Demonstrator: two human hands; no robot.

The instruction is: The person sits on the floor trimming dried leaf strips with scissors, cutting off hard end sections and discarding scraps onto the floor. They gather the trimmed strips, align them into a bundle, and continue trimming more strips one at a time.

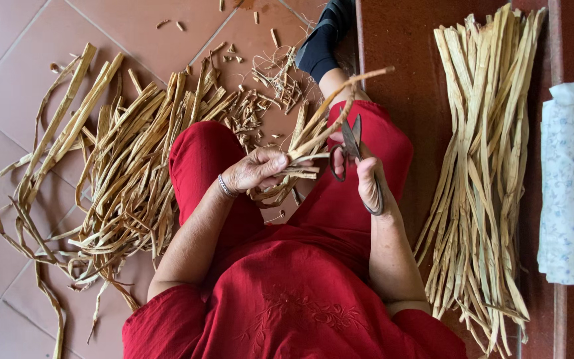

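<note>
Dry, light, stiff strips sit mid-frame, pinched at their lower ends by the left hand; best gripped there. Right hand holds scissors beside them.

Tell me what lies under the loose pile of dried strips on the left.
Under the pile shows tiled floor, with small cut scraps scattered beyond it. The red trouser knee overlaps its right edge. Whatever lies beneath the thick middle is covered.
</note>
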